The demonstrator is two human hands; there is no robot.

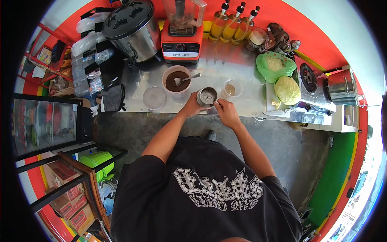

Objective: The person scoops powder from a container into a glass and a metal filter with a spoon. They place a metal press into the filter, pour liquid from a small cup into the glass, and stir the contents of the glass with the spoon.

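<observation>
A small round metal cup (208, 89) is held over the counter's front edge. Inside it I see a greyish surface with a bright bar-like detail, too small to make out. The fingers of my left hand (191, 107) are wrapped around its left side. My right hand (227, 114) pinches it at the lower right, where a handle seems to be, mostly hidden. Left of the cup stands a tub of brown powder (172, 84) with a spoon (183, 80) in it. A clear plastic cup (237, 90) with something beige at its bottom stands to the right.
A round translucent lid (155, 98) lies beside the tub. Behind are a red blender (181, 44), a large steel pot (137, 38) and several pump bottles (231, 27). To the right are a green bag (274, 66), a cabbage (287, 90) and a gas stove (309, 78).
</observation>
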